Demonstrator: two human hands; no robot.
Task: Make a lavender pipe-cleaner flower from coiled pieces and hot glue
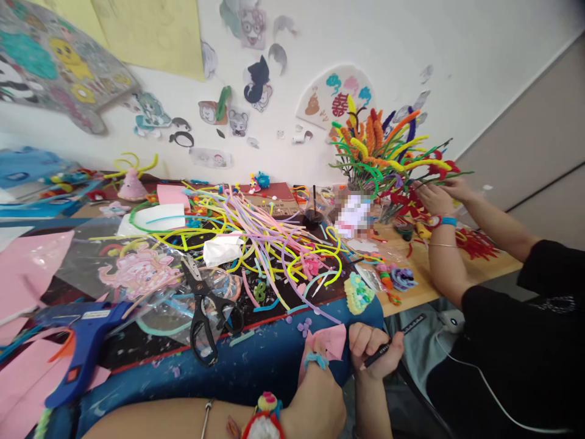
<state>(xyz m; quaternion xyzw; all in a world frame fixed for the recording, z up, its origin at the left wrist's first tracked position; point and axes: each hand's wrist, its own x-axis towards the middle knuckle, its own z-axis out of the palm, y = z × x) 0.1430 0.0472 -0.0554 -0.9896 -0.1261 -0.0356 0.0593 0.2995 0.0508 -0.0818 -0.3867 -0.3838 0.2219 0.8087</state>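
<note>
Head view shows the pink paper [337,344] at the tabletop's [269,360] front edge, near the right corner, pinched by the left hand [320,393], while the right hand [375,353] closes around a dark pen [380,353]. The paper is already a small loose piece, but blur hides what marking, if any, is done or left. Farther left, the black-handled scissors [201,305] and blue glue gun [86,347] lie unheld

The scene is lit brightly and softly, with faint shadows. Pale glare is caught by the clear plastic film [85,271] left of the scissors [205,311]. Far left of them, shapes are stretched and smeared; to their upper right, a patch [351,216] is pixelated.
</note>
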